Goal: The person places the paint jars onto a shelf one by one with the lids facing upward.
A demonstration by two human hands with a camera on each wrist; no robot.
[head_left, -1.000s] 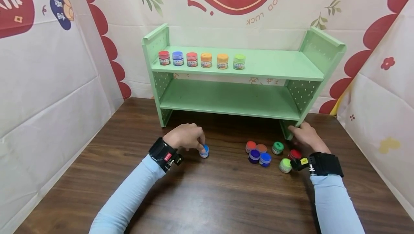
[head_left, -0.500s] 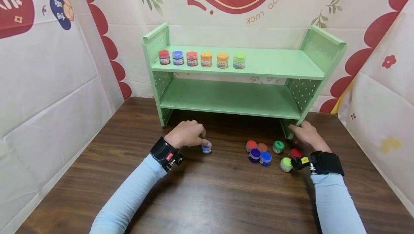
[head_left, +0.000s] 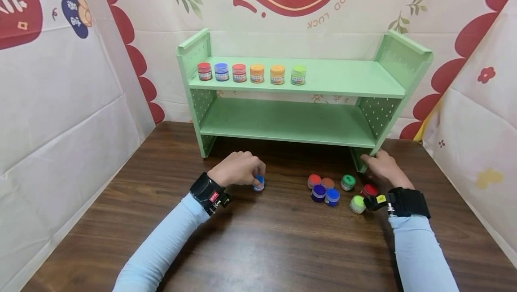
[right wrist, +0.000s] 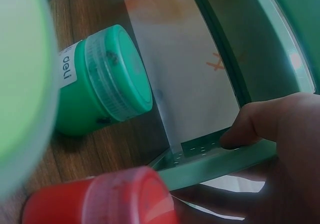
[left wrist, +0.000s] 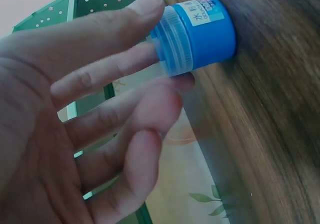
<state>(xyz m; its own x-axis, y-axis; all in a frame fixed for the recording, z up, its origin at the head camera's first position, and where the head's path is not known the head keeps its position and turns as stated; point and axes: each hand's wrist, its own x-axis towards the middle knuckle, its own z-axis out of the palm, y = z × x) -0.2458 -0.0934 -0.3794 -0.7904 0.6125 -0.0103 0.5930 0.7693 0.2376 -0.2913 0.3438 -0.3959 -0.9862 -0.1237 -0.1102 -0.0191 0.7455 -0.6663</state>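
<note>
My left hand (head_left: 239, 169) is over a small blue paint jar (head_left: 259, 183) that stands on the table. In the left wrist view, thumb and forefinger pinch the ribbed lid of this blue paint jar (left wrist: 200, 34), while the other fingers are loosely bent below. My right hand (head_left: 383, 169) grips the lower right side panel of the green shelf (head_left: 288, 124), the thumb on one face and the fingers behind, as the right wrist view shows. Near that hand stand a dark green jar (head_left: 348, 183), a red jar (head_left: 369, 190) and a light green jar (head_left: 357, 204).
Several paint jars line the upper shelf's left part, from a red jar (head_left: 204, 71) to a lime jar (head_left: 298, 75). On the table, a cluster holds an orange-red jar (head_left: 314, 181), a brown jar (head_left: 327, 183), a purple jar (head_left: 318, 193) and a blue jar (head_left: 332, 197).
The blue paint jar and my left hand have shifted slightly right and toward the shelf, and the fingers have changed place on its lid. My right hand stays on the shelf panel.
</note>
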